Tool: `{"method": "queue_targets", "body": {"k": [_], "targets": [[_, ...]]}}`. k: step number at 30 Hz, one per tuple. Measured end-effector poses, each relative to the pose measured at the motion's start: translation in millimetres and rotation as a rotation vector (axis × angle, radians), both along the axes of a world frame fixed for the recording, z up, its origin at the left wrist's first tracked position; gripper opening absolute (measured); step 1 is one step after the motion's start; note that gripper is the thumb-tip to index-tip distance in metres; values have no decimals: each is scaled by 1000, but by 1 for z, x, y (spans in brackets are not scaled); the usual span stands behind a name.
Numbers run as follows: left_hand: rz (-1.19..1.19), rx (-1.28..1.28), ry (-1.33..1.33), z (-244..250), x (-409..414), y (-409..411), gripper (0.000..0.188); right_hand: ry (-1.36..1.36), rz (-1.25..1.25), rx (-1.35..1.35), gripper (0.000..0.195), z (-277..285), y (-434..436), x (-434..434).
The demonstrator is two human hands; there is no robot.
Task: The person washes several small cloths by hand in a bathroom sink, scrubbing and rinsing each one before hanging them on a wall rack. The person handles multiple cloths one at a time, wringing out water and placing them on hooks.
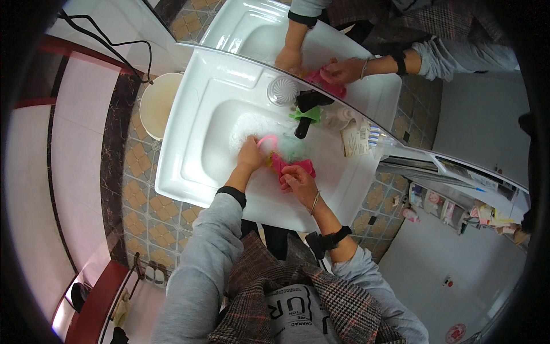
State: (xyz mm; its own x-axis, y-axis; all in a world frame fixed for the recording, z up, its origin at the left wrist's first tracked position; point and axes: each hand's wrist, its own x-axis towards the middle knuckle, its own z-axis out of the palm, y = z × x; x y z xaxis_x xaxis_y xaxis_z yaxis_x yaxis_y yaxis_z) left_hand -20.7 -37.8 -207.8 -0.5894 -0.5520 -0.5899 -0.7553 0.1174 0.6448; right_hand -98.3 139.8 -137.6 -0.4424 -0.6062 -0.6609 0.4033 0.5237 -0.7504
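Observation:
My left hand (251,154) dips into white suds (251,129) in the white washbasin (195,142). Its fingers are hidden, so their grip does not show. Close to these fingers is a bright pink loop (269,138), perhaps a strap or a rim. A crumpled hot-pink cloth (306,167) is held in my right hand (297,182), over the basin's right part. Something small and yellow (270,160) touches the cloth's left end. Pale green, gauzy material (294,146) lies in the water just beyond.
Above the basin reaches a black faucet (303,127) with a green piece (310,114) around it. Past it stand a round ribbed lid (282,91), a clear bottle (337,116) and a box with writing (355,139). A mirror (258,38) borders the basin; a bucket (160,105) stands left.

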Motion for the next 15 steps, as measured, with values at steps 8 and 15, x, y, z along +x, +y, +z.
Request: {"method": "queue_targets", "body": {"k": [8, 15], "targets": [[-311, -249, -130, 18, 4, 36, 42, 911, 464, 289, 51, -8, 3, 2], [-309, -226, -74, 3, 7, 49, 55, 683, 700, 476, 54, -19, 7, -3]]}}
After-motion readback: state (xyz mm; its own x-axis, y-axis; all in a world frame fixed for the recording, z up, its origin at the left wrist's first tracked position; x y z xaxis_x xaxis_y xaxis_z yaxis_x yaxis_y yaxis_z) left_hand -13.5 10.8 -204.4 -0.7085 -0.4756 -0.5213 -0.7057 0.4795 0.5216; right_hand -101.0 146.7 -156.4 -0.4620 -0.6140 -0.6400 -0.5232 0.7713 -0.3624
